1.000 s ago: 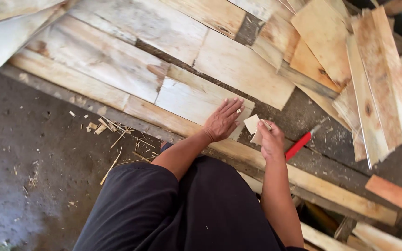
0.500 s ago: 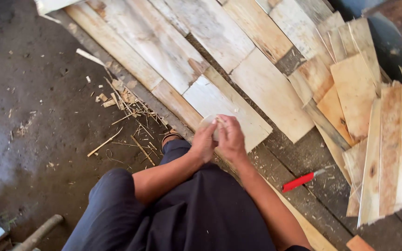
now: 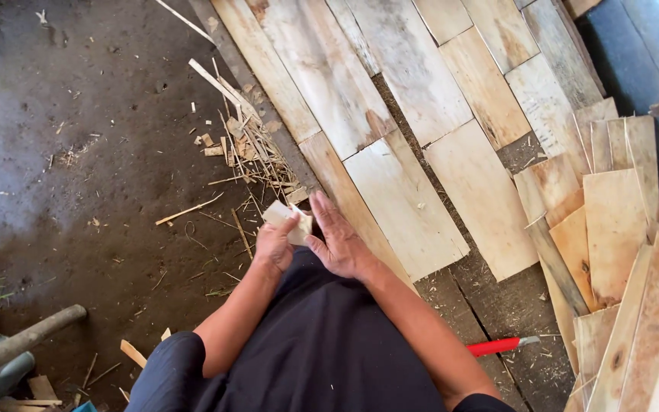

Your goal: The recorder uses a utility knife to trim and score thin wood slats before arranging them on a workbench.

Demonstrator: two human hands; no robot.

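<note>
We hold a small pale wood offcut (image 3: 287,221) between both hands, low over the edge of the laid planks. Our left hand (image 3: 274,246) curls its fingers narrowly around the piece from below and grips it. Our right hand (image 3: 341,243) lies against its other side with the fingers stretched out flat, pressing on it more than clasping it. The offcut sits just above the dark floor (image 3: 78,152), beside the scatter of wood splinters (image 3: 245,145) and next to the nearest pale plank (image 3: 402,198).

We judge the step in hand to be handling or turning this scrap between the palms, perhaps checking its face or its fit. The red-handled tool (image 3: 497,346) lies untouched on the boards by our right elbow, well apart from both hands. Any cutting or trimming would call for freeing the right hand to reach back for it while the left keeps the piece steady. A stack of thin boards (image 3: 619,252) stands to the right.
</note>
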